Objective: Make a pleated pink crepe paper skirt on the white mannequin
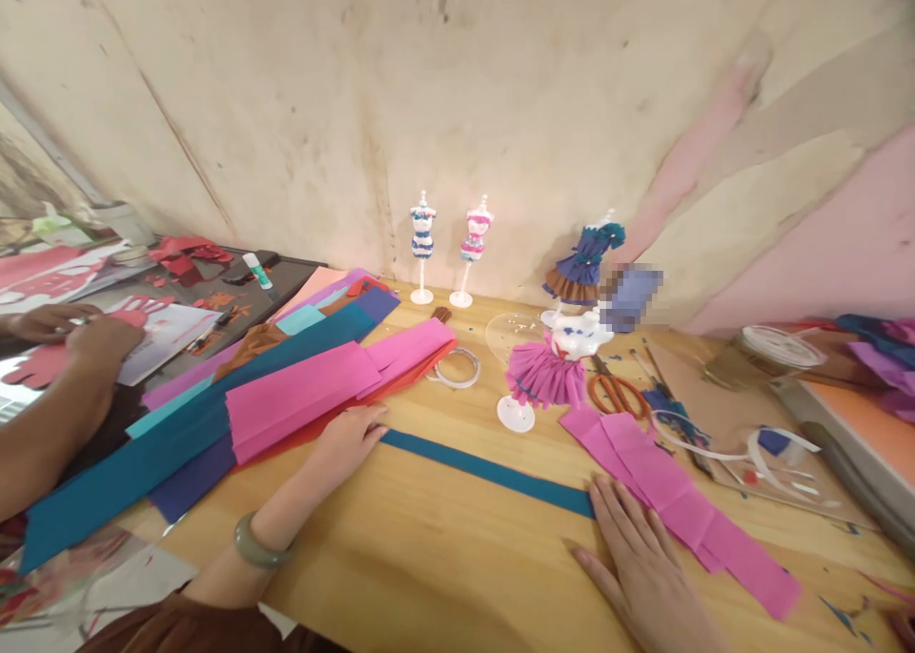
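Observation:
A narrow teal paper strip (486, 469) lies across the wooden table (443, 558). My left hand (348, 440) rests flat with fingers out on the strip's left end, beside a stack of pink, red and teal crepe sheets (300, 393). My right hand (636, 558) lies flat and open on the table, its fingertips at the strip's right end and against a folded pink paper band (679, 505). A small mannequin with a magenta pleated skirt (547, 372) lies tipped over just beyond the strip.
Two white mini mannequins (423, 243) (472, 248) and a blue-dressed one (582, 267) stand by the wall. Orange scissors (615, 391), a tape ring (456, 367) and white ribbon (721, 448) lie nearby. At the left another person's hands (71, 334) work on red paper; a glue stick (255, 270) lies there.

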A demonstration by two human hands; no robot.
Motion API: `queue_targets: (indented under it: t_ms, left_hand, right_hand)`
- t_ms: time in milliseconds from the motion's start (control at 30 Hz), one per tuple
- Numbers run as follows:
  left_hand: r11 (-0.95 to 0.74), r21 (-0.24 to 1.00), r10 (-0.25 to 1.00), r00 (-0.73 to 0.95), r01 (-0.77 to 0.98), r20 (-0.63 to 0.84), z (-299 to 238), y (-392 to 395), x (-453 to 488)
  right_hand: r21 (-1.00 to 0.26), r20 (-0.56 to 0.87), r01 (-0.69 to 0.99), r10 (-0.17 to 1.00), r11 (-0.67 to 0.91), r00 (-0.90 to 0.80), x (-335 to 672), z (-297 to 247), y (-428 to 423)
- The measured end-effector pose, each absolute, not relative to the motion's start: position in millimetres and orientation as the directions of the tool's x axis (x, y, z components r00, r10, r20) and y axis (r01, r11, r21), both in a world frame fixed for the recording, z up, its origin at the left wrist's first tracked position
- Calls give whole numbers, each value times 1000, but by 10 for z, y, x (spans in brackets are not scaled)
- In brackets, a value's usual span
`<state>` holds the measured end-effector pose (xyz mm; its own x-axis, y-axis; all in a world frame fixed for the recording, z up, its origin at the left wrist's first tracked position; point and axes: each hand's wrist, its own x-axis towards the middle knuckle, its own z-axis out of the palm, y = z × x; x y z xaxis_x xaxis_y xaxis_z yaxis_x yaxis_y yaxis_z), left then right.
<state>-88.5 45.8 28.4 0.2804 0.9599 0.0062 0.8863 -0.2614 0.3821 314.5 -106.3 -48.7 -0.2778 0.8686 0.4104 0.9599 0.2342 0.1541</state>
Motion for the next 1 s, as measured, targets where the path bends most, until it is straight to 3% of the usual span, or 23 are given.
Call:
queue_targets:
  t_ms: [467,800,867,1000]
  left_hand:
    - [-327,315,930,363,891,-59,269,598,-960]
    - [-354,94,935,349,930,70,356,346,-771]
    - [-466,22,876,458,885,151,336,215,-546]
    - [-833,27,548,817,553,179,211,-83,32]
  right_hand:
    - [142,437,964,860,225,-265,3118,-461,-1031]
    - [92,400,970,883,227,-245,3159,-532,-1042]
    - [90,393,968,885,233,-250,3164,-529,-1046]
    - [97,386,966,886,240,-259,3164,-520,-1050]
